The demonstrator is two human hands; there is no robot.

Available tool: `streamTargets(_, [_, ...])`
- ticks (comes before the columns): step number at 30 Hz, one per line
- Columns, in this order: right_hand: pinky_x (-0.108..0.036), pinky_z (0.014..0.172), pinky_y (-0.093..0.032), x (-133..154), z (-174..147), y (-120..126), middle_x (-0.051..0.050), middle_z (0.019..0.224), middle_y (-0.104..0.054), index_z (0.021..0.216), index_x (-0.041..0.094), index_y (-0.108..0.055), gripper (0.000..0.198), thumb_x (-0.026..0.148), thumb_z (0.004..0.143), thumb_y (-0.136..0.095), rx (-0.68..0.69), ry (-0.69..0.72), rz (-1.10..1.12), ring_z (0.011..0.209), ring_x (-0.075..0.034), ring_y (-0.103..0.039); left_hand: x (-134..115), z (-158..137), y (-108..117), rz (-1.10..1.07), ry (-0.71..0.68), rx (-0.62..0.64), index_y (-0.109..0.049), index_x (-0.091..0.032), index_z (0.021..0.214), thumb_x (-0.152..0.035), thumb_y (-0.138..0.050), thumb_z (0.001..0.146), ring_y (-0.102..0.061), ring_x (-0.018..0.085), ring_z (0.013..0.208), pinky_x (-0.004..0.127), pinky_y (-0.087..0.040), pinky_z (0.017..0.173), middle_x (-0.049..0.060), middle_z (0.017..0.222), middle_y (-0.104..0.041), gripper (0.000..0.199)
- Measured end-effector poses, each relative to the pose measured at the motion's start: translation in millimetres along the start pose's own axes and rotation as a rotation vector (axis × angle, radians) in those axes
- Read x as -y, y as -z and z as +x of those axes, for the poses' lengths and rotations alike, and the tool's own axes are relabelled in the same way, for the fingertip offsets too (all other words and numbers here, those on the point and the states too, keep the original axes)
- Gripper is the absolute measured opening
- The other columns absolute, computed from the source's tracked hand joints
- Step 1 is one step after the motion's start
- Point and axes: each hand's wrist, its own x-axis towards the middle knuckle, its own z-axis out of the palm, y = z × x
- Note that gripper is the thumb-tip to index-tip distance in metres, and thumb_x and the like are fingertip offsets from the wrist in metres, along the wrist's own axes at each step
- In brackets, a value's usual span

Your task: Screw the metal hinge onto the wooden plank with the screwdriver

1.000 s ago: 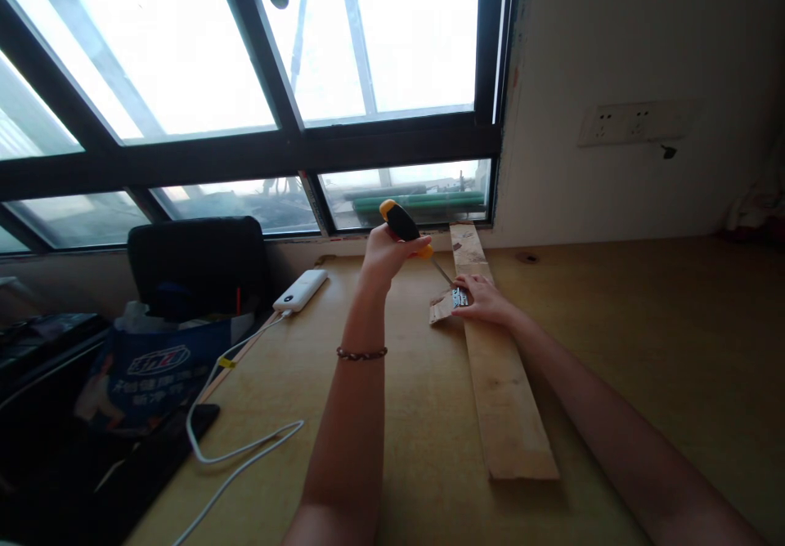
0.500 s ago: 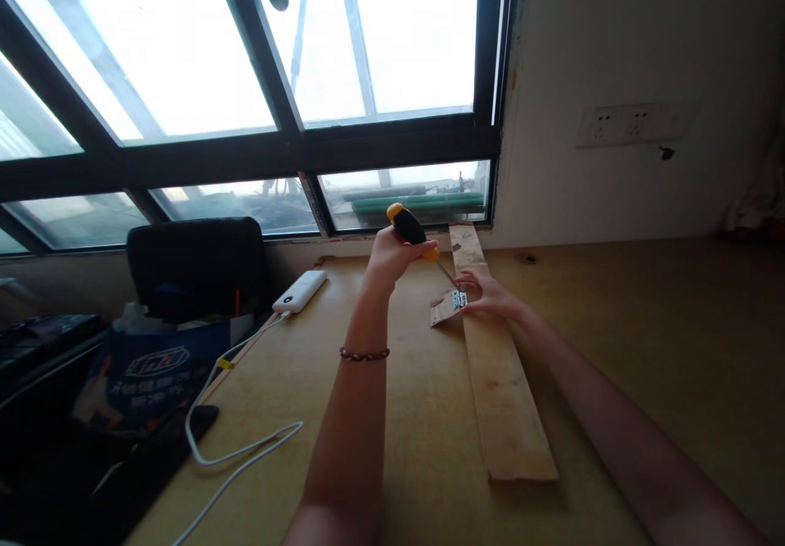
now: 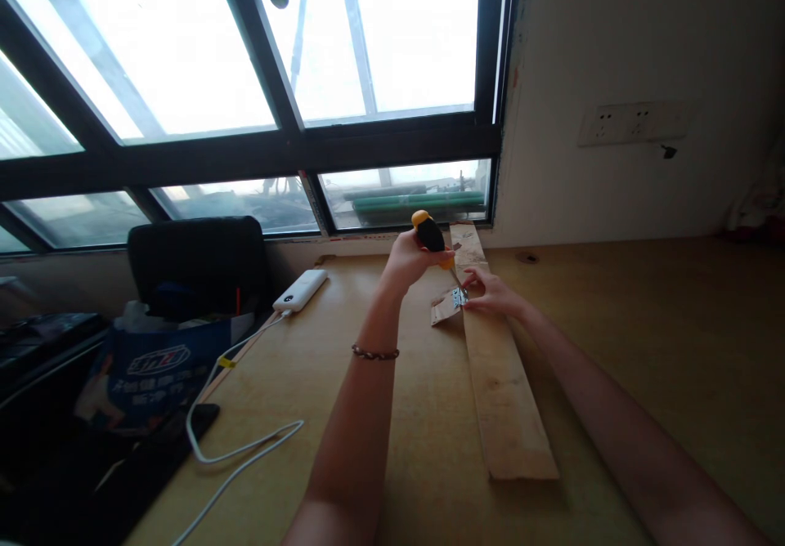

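My left hand (image 3: 410, 265) is closed around the black and yellow handle of a screwdriver (image 3: 431, 236). The tool leans, and its shaft points down at a silver hinge (image 3: 456, 297). One leaf of the hinge rests on a small wooden piece (image 3: 444, 311), the other at the edge of a long wooden board (image 3: 512, 399). On the board's far half, my right hand (image 3: 495, 295) curls its thumb and fingers about the hinge and grips its right side. The screwdriver's tip and any screw under it are too small to make out.
Both wooden parts lie on a wood-toned table (image 3: 275, 391). To the left, a white power bank (image 3: 300, 290) trails a white cable (image 3: 242, 452). Beyond the table's left edge are a blue bag (image 3: 159, 374) and a black chair (image 3: 196, 264). The window (image 3: 392, 145) stands behind.
My left hand and the screwdriver have shifted right and slightly down, and the handle stands nearer the hinge. My right hand stays at the hinge with little movement.
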Motion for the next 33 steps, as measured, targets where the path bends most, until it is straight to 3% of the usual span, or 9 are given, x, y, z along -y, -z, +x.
streamTargets(33, [-0.037, 0.091, -0.043, -8.2, 1.1, 0.6, -0.006, 0.101, -0.062, 0.118, 0.018, -0.043, 0.068, 0.026, 0.059, -0.074, 0.041, 0.045, 0.063, 0.096, -0.020, -0.059, 2.6, 1.5, -1.1, 0.075, -0.005, 0.040, -0.062, -0.011, 0.068, -0.019, -0.074, 0.048, -0.060, 0.018, 0.072, 0.031, -0.048, 0.068, 0.005, 0.075, -0.065, 0.025])
